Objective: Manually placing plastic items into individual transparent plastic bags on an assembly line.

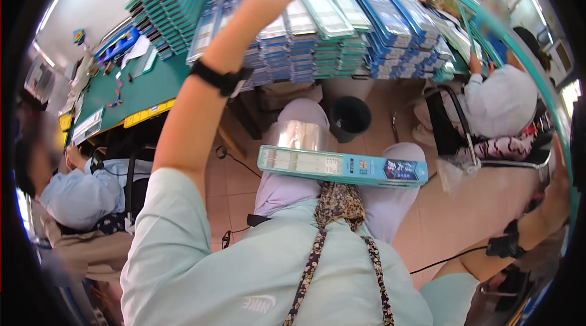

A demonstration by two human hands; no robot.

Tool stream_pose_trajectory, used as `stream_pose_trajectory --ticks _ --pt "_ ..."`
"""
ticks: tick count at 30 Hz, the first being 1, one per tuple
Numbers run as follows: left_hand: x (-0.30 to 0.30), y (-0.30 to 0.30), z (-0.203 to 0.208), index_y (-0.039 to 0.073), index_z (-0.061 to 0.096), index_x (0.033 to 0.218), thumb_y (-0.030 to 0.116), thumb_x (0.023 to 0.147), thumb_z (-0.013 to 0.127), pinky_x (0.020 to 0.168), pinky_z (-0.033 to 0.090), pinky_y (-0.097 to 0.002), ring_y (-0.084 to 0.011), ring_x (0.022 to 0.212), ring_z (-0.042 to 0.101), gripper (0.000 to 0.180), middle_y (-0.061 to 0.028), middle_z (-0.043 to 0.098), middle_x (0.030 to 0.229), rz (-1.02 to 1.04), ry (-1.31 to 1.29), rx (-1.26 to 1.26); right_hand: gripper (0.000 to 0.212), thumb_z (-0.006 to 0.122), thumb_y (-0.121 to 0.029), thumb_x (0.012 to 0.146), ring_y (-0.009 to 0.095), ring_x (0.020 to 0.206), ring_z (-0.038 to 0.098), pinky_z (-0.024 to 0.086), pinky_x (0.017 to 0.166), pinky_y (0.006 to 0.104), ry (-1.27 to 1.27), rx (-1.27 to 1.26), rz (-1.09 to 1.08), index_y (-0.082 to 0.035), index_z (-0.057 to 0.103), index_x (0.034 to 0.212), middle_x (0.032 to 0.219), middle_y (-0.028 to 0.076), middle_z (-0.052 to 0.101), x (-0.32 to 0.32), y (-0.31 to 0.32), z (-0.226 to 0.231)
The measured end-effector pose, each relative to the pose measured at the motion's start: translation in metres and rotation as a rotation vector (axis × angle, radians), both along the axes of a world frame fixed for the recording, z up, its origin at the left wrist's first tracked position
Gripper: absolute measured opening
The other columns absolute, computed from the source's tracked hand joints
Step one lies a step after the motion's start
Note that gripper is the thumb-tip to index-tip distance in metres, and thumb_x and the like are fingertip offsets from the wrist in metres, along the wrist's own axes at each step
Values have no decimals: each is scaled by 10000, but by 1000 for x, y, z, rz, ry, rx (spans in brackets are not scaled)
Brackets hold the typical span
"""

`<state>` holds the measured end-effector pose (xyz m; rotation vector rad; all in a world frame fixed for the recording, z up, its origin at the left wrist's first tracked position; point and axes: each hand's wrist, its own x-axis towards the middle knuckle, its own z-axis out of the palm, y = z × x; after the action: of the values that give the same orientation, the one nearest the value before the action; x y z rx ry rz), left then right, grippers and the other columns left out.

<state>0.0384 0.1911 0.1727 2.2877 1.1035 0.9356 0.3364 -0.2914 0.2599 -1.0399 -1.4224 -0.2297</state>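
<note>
My left hand (268, 1) is raised over the far table, its fingers drawn together above long flat packs (317, 5) in teal and white. Whether anything small is between those fingertips, I cannot make out. At the far right, my right hand (557, 182) grips a long teal-edged clear pack (519, 45), which slants up toward the far table. Across my thighs lies another long teal pack (348, 166) with a clear window and a dark blue end. Just behind it, a roll of clear film (300, 135) rests on my lap.
Blue packs (390, 11) are piled high along the table, with a teal-edged stack (168, 18) at its left. A dark bin (350, 117) stands on the floor. Seated co-workers are at left (91, 195) and right (503, 100). Cables run by my legs.
</note>
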Motion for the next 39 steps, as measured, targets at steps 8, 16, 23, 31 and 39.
stream_pose_trajectory --ticks 8,16,23,31,39 --pt "79 34 -30 -98 613 1030 808 629 521 824 487 -385 -370 969 609 995 -271 614 1029 30 339 -115 298 578 -219 848 389 1258 393 297 1038 441 -435 -86 465 -76 577 1109 1194 201 567 9 199 -49" --pt "103 71 -41 11 592 1162 859 563 503 930 429 -377 -364 1097 544 1042 -220 578 1162 -89 543 90 332 642 -168 765 313 1291 381 287 1052 408 -412 -219 479 -68 583 1077 1242 154 556 -4 310 -93" --pt "110 65 -39 24 588 1171 815 650 490 914 443 -397 -386 1088 544 953 -264 571 1145 -156 497 86 269 561 -62 795 262 1254 417 326 1032 306 -389 -283 351 -80 648 1050 1364 132 440 1 354 -136" --pt "96 -26 -32 -79 531 1144 622 768 572 918 381 -449 -388 1038 487 797 -276 537 1088 -302 214 404 325 594 -5 766 259 1240 436 333 1027 330 -394 -451 74 -76 632 1081 1359 114 454 -1 363 -145" --pt "103 -93 -54 -45 552 1024 574 667 659 750 426 -356 -258 885 499 722 -123 523 932 -323 255 817 406 457 137 730 299 1172 483 385 980 347 -374 -428 136 -70 624 1037 1251 141 528 7 384 -146"
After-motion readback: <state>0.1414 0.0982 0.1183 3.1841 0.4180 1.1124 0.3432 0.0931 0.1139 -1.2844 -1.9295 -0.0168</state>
